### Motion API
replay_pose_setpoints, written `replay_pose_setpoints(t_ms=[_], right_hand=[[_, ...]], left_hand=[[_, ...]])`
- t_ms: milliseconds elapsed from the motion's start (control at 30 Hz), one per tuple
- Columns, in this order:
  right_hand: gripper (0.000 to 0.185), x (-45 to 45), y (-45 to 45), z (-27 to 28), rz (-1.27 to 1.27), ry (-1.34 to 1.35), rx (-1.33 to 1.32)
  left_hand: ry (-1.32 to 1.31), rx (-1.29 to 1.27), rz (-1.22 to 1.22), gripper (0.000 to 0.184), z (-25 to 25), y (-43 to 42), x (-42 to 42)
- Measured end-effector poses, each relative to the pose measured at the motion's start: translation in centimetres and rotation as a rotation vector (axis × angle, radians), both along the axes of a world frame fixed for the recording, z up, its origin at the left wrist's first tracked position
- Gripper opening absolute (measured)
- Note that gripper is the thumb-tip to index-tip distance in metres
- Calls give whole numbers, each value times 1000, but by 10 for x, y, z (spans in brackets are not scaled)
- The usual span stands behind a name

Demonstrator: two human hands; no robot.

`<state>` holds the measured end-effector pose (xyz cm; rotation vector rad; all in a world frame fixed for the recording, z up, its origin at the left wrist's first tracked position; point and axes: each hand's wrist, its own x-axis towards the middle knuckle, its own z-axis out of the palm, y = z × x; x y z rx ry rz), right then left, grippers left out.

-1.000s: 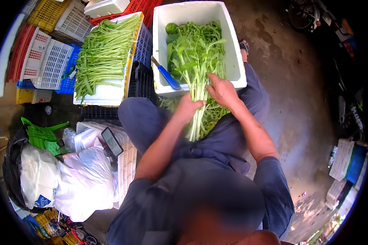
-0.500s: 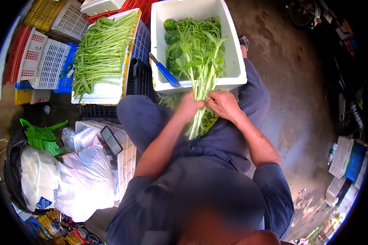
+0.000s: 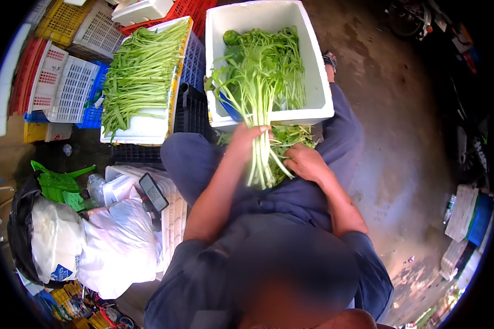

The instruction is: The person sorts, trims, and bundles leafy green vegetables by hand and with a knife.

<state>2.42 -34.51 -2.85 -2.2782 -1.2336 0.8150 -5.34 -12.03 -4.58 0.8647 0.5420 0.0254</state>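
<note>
Upright over my lap, a bunch of water spinach [image 3: 262, 104] is gripped around its pale stems by my left hand [image 3: 246, 140]. Its leafy tops lean over the near rim of a white foam box [image 3: 316, 88]. Beside the cut stem ends is my right hand [image 3: 306, 163], its fingers curled in; whatever they pinch is hidden. Loose greens [image 3: 296, 135] lie in my lap below the box. A blue-handled knife [image 3: 230, 107] rests at the box's near left corner, partly covered by leaves. More greens and round green vegetables [image 3: 231, 38] are inside the box.
Left of the box, trimmed water spinach [image 3: 142, 71] lies in rows on a white foam lid [image 3: 142, 135] over stacked crates. A phone [image 3: 153, 192] stands by white plastic bags [image 3: 118, 247]. Stacked baskets [image 3: 71, 85] fill the far left; a wet floor [image 3: 395, 137] stretches right.
My right hand has left the stems and moved down to the right, near the cut ends. My left hand still holds the bunch, which has shifted slightly left. Leaves now cover part of the knife.
</note>
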Motion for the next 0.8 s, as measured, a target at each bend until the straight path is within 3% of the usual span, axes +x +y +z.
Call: replay_pose_setpoints(t_ms=[100,133,233,267,300,600,800], right_hand=[[44,-10,2,7,-305,-113,193],[59,-9,7,20,-418,96,194],[70,-27,27,14,-520,400,388],[80,-33,37,15,-449,425,414],[87,-37,46,36,-471,470,222],[43,-58,53,-1,-605,423,321],[34,-61,43,-12,-411,-210,212]], left_hand=[[-29,-146,23,27,10,2,-1],[-68,-170,62,28,9,-1,0],[-87,-120,96,29,11,-11,8],[-49,-83,103,31,13,-13,8],[-71,-101,116,32,13,-15,8],[-148,-123,133,34,10,-19,9],[89,61,166,36,36,-25,18]])
